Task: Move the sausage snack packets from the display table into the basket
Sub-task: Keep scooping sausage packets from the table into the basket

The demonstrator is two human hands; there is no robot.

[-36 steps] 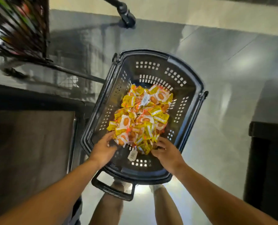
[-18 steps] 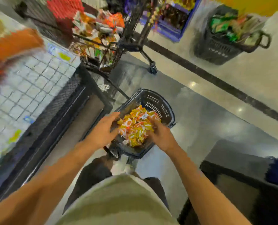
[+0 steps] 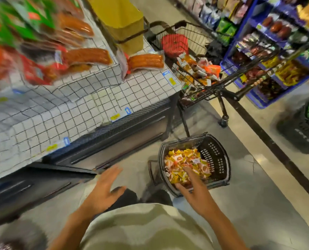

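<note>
Sausage snack packets (image 3: 185, 166): a loose heap of small yellow, orange and white sachets filling the near half of the basket (image 3: 215, 156), a dark perforated plastic tub standing on the grey floor (image 3: 258, 204) at roughly 5 o'clock in the view, just off the corner of the bench (image 3: 63, 112). Right hand (image 3: 194, 188): at the near rim of the basket, fingers straight and spread, fingertips over the heap; whether they touch the packets cannot be told, and nothing is gripped. Left hand (image 3: 105, 188): at 7 o'clock from the basket, well apart from it, palm open with fingers extended, holding nothing, in the air before the dark base of the bench. The bench, at 10 o'clock, is covered with a white grid-patterned cloth and stepped in tiers; price tags (image 3: 120, 114) sit along its edges and vacuum-packed sausages (image 3: 144, 62) lie on the upper tiers, blurred. At 1 o'clock from the basket stands a wire trolley (image 3: 200, 69) loaded with mixed snack packs. Blue shelving (image 3: 269, 51) with packaged goods occupies 2 o'clock, and a second dark basket (image 3: 305, 130) sits at 3 o'clock. A striped shirt (image 3: 146, 228) fills the 6 o'clock edge.
</note>
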